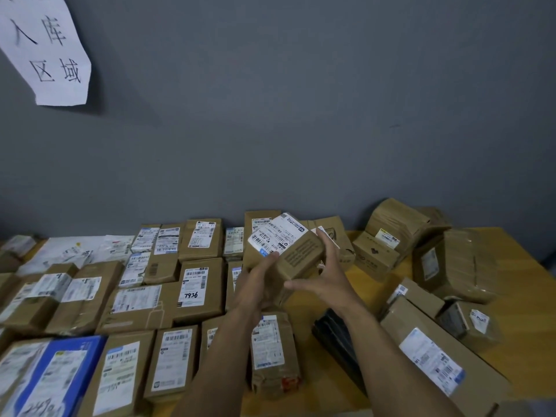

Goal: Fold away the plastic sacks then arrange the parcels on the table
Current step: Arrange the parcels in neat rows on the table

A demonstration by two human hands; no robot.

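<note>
I hold a small brown cardboard parcel [298, 254] with a white shipping label in mid-frame, lifted clear above the yellow wooden tabletop [373, 284]. It is tilted, with the label face turned up and to the left. Its long axis seems to run across the frame, from one hand to the other. My left hand [258, 285] grips its lower left end from beneath, thumb on the label. My right hand [329, 275] is spread, with fairly straight fingers laid against the right end.

The tidy rows of labelled brown cardboard parcels [198, 284] lie left of and below the parcel, on the side of my left hand. To the lower right lies a black folded bundle [337, 335], perhaps the sacks, and a loose heap of brown boxes [451, 260] sits further right.
</note>
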